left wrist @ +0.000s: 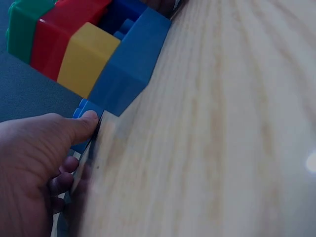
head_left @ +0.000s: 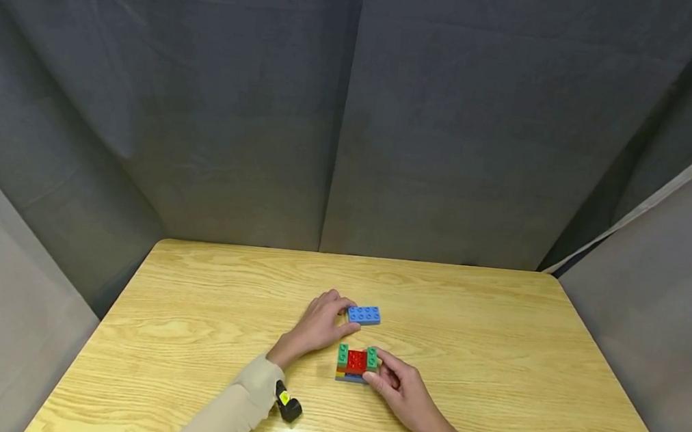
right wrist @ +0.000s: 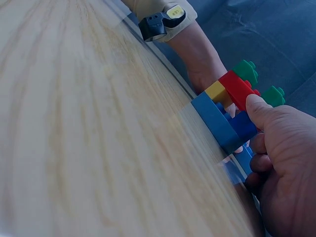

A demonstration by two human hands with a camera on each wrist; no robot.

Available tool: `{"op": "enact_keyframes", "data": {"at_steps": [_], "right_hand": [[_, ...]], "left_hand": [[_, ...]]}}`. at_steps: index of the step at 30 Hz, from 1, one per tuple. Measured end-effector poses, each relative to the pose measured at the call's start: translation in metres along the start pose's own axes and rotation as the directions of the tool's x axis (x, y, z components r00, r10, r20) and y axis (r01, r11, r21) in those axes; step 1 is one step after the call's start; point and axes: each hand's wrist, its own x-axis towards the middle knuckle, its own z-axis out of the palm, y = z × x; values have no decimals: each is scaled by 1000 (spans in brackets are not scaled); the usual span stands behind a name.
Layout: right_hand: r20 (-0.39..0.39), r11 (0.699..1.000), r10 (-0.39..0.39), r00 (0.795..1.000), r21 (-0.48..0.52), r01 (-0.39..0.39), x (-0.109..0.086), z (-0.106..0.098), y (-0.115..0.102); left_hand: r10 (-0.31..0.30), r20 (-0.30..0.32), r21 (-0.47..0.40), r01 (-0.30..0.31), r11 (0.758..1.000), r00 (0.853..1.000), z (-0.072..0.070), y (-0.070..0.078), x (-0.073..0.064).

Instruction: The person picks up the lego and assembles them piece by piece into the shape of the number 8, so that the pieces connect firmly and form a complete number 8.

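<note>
My left hand (head_left: 319, 322) pinches the left end of a loose blue toy brick (head_left: 365, 315), with studs facing up, between thumb and fingers. Nearer the front, a small stack of toy bricks stands on the table. Two green bricks (head_left: 372, 358) sit at the ends of its red brick (head_left: 356, 361). In the left wrist view, a yellow brick (left wrist: 88, 57) lies under the red one, on a blue base brick (left wrist: 129, 69). A dark blue brick (right wrist: 243, 126) shows at the stack's other end. My right hand (head_left: 409, 394) grips the stack's right side, thumb at the front.
The wood-grain table (head_left: 494, 352) stretches out around the hands. Grey curtains (head_left: 238, 110) hang behind it and on both sides. On the left sleeve's cuff sits a black wrist camera (head_left: 289, 406).
</note>
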Motion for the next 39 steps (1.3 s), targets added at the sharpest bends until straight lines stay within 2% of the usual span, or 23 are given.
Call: {"op": "enact_keyframes", "data": {"at_steps": [10, 17, 20, 30, 39], "right_hand": [[2, 1000, -18, 1000, -18, 18, 0, 0, 4], [16, 1000, 17, 1000, -21, -17, 1, -1, 4], [14, 1000, 9, 1000, -26, -9, 2, -1, 5], [3, 999, 22, 1000, -38, -22, 3, -3, 6], [2, 999, 30, 1000, -38, -30, 3, -2, 6]], "left_hand": [[0, -13, -22, 0, 1000, 1000, 1, -3, -12], [4, -15, -32, -4, 999, 1000, -1, -4, -21], [7, -26, -42, -8, 999, 1000, -2, -4, -24], [31, -63, -116, -38, 993, 998, -10, -1, -34], [16, -94, -194, -34, 980, 995, -18, 4, -40]]}}
